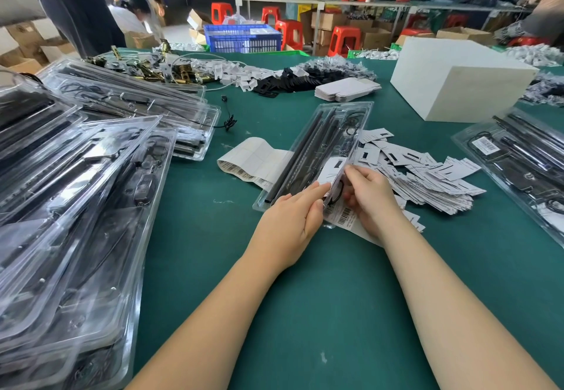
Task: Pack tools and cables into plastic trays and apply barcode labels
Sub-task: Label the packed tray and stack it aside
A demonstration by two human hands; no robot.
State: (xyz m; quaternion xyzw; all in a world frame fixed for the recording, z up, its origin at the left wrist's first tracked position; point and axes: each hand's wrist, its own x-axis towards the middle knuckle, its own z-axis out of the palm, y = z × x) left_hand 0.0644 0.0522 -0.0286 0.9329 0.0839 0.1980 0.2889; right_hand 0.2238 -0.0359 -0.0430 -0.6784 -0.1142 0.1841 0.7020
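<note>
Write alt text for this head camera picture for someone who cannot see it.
A person's left hand and right hand fit a white paper card into a long clear plastic tray of black rods on a green table. Loose white cards lie right; filled clear trays pile left.

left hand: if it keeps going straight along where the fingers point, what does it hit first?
The left hand points up and right, its fingertips already at the white card on the near end of the clear tray. Going on, it would likely meet the right hand just beyond; depth is unclear.
</note>
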